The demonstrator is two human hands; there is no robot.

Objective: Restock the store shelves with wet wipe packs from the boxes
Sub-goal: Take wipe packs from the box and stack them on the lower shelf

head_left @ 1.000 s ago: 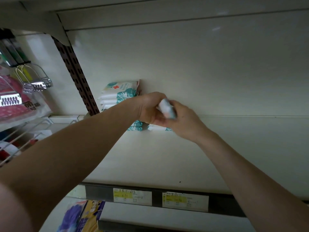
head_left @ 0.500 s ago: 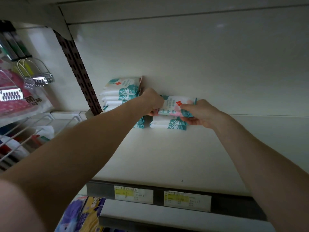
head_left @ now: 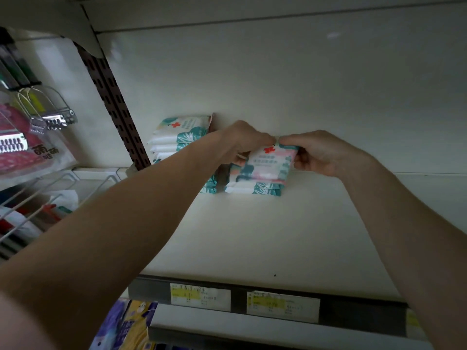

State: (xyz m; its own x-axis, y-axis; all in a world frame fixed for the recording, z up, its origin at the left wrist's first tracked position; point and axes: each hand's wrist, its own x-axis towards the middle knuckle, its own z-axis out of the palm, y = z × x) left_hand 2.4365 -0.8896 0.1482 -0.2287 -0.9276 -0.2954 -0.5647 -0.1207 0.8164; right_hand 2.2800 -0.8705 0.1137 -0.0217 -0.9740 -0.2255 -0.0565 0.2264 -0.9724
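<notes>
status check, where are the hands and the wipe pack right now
Left hand and right hand both grip one wet wipe pack. Pack tilted over the short stack, right of the taller stack. No obstruction seen.

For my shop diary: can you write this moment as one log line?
left hand, right hand: gripping wipe pack | pack: over short pile | tall pile: to its left

left grip (head_left: pixel 242 142), right grip (head_left: pixel 322 152), both pinching
</notes>
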